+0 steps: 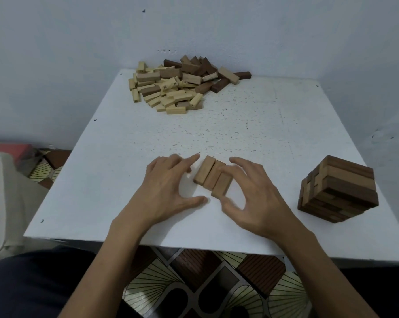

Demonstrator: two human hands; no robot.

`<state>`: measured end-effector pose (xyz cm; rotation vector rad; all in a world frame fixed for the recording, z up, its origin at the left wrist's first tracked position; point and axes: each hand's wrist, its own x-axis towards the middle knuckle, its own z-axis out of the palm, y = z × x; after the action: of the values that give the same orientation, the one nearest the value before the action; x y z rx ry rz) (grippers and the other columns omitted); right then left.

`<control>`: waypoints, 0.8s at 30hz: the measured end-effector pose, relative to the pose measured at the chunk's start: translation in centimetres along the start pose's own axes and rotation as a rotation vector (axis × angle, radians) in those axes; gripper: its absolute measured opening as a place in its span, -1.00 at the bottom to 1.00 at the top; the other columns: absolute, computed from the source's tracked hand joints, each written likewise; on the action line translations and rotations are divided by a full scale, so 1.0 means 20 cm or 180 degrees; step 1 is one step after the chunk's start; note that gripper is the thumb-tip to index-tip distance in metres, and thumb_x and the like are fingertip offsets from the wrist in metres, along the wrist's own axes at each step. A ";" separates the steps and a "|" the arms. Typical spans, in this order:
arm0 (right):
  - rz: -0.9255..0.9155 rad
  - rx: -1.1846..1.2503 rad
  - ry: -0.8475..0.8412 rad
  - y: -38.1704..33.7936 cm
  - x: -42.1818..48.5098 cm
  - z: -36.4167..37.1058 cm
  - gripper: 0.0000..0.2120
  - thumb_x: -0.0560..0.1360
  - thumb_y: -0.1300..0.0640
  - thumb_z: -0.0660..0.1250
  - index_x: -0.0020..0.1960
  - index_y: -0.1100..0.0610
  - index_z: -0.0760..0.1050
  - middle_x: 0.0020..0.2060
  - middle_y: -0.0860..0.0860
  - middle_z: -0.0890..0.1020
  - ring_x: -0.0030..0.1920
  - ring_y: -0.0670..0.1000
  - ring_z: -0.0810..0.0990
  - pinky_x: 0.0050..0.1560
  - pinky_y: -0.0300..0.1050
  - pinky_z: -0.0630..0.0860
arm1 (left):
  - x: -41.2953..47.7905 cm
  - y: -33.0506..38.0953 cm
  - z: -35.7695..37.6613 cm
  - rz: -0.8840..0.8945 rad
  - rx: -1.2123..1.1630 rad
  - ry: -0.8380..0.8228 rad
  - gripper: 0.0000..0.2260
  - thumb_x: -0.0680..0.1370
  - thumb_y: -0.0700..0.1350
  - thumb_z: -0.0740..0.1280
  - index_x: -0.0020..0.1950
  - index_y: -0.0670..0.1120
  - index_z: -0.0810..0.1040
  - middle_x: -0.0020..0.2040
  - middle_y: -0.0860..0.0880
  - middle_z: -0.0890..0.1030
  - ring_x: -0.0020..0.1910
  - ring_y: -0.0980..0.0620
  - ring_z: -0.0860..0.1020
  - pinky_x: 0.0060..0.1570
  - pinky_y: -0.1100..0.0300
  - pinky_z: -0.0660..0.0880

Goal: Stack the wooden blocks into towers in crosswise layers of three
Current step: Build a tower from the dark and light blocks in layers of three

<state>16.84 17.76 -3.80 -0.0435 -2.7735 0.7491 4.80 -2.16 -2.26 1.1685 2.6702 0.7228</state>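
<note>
Matt wooden blocks [213, 176] — smooth-faced — on a speckled, matt white table [129, 143].

Three blocks [213, 176] are lying side by side on the table [262, 125] at the frame's centre; you are resting your left hand [166, 187] just left of them and curving your right hand [255, 193] just right of them. A loose pile [175, 86] of blocks is lying at upper centre, well behind, and a stacked tower [338, 189] is standing at the right edge.

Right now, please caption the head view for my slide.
Left hand and right hand flank three brown wooden blocks on the white table.
</note>
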 end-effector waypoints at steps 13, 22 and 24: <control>0.0291 0.0267 -0.0422 0.03 0.07 -0.02 -0.40 0.47 -0.06 0.45 0.46 -0.10 0.35 0.41 -0.16 0.42 0.47 -0.01 0.17 0.42 -0.10 0.25 | 0.18 -0.03 -0.05 0.0282 -0.0607 -0.0889 -0.31 0.51 -0.05 0.45 0.56 0.19 0.21 0.39 0.15 0.41 0.24 0.24 0.33 0.32 0.19 0.26; 0.0357 0.0527 -0.0716 0.06 0.08 -0.05 -0.39 0.40 -0.12 0.51 0.39 -0.24 0.36 0.34 -0.42 0.36 0.48 -0.15 0.09 0.41 -0.12 0.23 | 0.12 -0.02 -0.03 0.0412 -0.0588 -0.0778 -0.28 0.40 0.19 0.41 0.54 0.19 0.27 0.33 0.18 0.44 0.17 0.21 0.41 0.28 0.12 0.33; 0.0354 0.0545 -0.0743 0.06 0.08 -0.06 -0.39 0.39 -0.12 0.51 0.38 -0.25 0.37 0.31 -0.46 0.34 0.48 -0.16 0.08 0.40 -0.14 0.22 | 0.12 -0.02 -0.03 0.0352 -0.0483 -0.0732 -0.25 0.36 0.29 0.37 0.52 0.25 0.24 0.41 0.20 0.39 0.28 0.18 0.33 0.34 0.10 0.23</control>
<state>15.46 19.55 -3.08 -0.0822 -2.9314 1.0812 2.73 -0.91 -1.80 1.2815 2.3368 0.7432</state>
